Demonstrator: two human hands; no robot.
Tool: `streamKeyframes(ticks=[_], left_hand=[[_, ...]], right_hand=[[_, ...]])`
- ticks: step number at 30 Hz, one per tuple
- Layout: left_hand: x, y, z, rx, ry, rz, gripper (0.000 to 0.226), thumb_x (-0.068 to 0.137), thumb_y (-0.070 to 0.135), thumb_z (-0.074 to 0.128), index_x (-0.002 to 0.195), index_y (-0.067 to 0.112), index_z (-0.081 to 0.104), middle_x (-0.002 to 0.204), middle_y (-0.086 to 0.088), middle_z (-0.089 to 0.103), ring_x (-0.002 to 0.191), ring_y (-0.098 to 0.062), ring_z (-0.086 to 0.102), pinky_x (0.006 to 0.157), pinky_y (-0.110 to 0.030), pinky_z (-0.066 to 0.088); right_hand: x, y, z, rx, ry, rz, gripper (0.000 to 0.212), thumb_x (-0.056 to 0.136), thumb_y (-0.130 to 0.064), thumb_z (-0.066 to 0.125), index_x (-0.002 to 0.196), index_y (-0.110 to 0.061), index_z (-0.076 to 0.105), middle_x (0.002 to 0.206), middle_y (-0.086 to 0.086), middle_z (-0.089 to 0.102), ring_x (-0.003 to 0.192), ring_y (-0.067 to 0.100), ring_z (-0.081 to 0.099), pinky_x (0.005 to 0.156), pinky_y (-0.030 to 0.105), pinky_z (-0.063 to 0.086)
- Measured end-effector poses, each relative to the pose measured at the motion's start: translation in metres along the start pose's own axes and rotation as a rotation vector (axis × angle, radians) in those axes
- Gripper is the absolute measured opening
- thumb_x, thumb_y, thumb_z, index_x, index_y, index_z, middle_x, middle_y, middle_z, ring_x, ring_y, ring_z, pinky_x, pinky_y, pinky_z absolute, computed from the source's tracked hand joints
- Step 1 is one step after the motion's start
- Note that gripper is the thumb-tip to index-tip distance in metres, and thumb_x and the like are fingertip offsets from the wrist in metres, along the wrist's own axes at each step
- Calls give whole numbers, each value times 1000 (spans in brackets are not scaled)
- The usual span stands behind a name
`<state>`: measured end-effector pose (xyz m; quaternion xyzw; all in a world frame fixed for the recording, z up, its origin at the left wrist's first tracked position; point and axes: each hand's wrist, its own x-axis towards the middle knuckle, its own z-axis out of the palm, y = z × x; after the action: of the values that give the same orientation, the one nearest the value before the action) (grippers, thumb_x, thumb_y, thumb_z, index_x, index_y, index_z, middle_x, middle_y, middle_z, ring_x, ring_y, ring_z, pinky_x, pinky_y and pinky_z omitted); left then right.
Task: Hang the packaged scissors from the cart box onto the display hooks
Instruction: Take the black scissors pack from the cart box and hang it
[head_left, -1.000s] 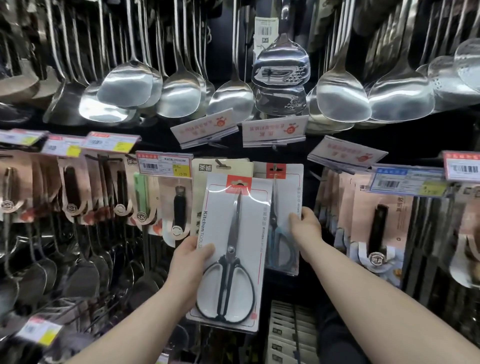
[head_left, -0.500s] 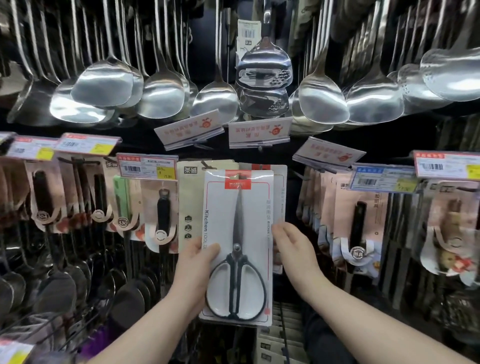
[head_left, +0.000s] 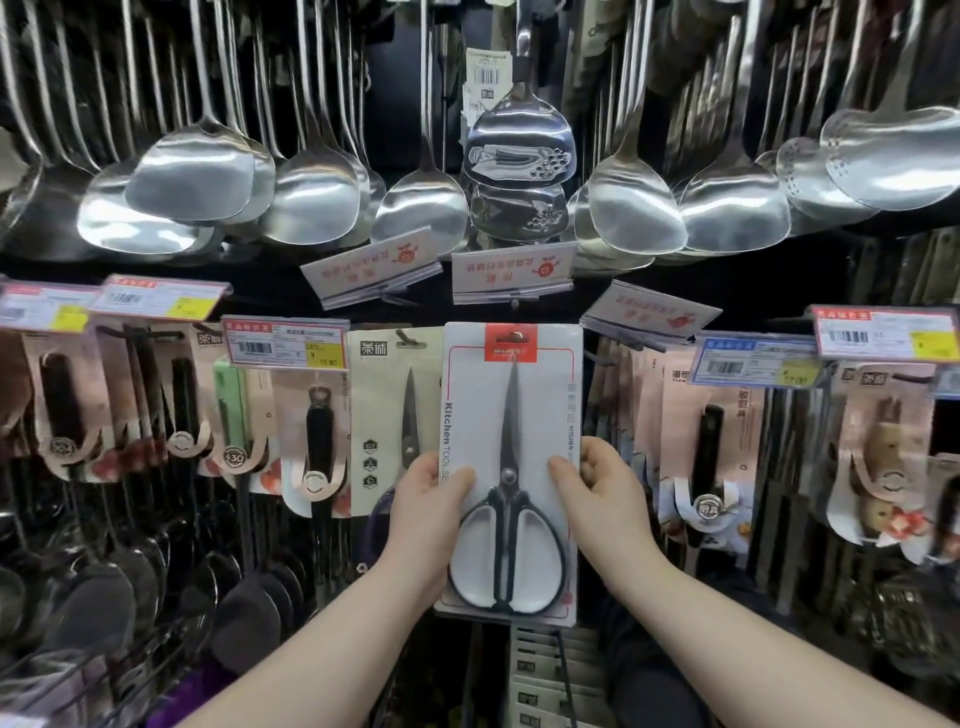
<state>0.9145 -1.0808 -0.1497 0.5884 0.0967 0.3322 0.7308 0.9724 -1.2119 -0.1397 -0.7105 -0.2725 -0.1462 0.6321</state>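
Left hand (head_left: 426, 499) has the pack of scissors (head_left: 511, 415) pinched by its left edge, thumb on the front and fingers tucked behind. The right hand (head_left: 602, 493) is doing the same on the right edge. Both grips sit about halfway down the card, just above the handle loops. The pack is upright and square to the display rack, in the middle row. Its red header and hang hole (head_left: 514, 338) are right under the slanted sign holders (head_left: 514, 273).

I'd call this the actual hanging bit. The card looks lined up, and there's a small brownish spot in the hole that might be the hook tip. Honestly can't tell if it's through yet. Next move, I reckon: push the top of the card back along the hook till it seats, then ease off both hands and check it hangs straight.

Room is tight sideways. The card's left edge overlaps a beige pack (head_left: 395, 395). Off its right edge there's a narrow dark gap, then the pinkish packs (head_left: 711, 415). Not much lift room either, with the sign holders and the steel spatulas (head_left: 421, 208) hanging low. Below the bottom edge it's open, with stacked boxes (head_left: 540, 670) further down. Can't tell if that's the cart box.
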Motion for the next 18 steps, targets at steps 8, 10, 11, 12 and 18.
streamKeyframes(ticks=[8,10,11,12,18], left_hand=[[5,-6,3,20,15,-12,14,90,-1,53,97,7,62,99,-17,73,98,-37,69,90,-52,55],[8,-8,4,17,21,-13,15,90,-1,53,95,9,63,98,-16,73,97,-36,69,90,-52,55],[8,-9,3,12,18,-19,16,90,-1,53,95,9,64,98,-15,74,97,-36,69,89,-50,55],[9,-11,3,11,15,-30,17,91,-1,52,96,9,65,97,-15,74,96,-35,70,88,-49,56],[20,-14,4,65,2,-58,22,90,2,52,105,8,67,98,-14,74,93,-32,71,84,-47,58]], right_hand=[[3,5,-2,7,17,-17,19,91,-11,55,82,-28,56,85,-5,69,83,15,65,73,23,49],[6,7,-3,3,23,-19,19,92,-11,55,82,-28,56,86,-5,69,83,13,65,74,24,49],[7,8,-2,0,19,-14,19,92,-12,55,83,-28,56,88,-4,69,84,13,65,76,26,50],[7,10,-2,-6,13,-6,18,92,-12,55,83,-29,56,89,-3,70,86,14,65,78,28,51],[18,15,3,-67,15,25,15,91,-15,55,82,-27,56,88,2,68,84,19,63,74,31,49]])
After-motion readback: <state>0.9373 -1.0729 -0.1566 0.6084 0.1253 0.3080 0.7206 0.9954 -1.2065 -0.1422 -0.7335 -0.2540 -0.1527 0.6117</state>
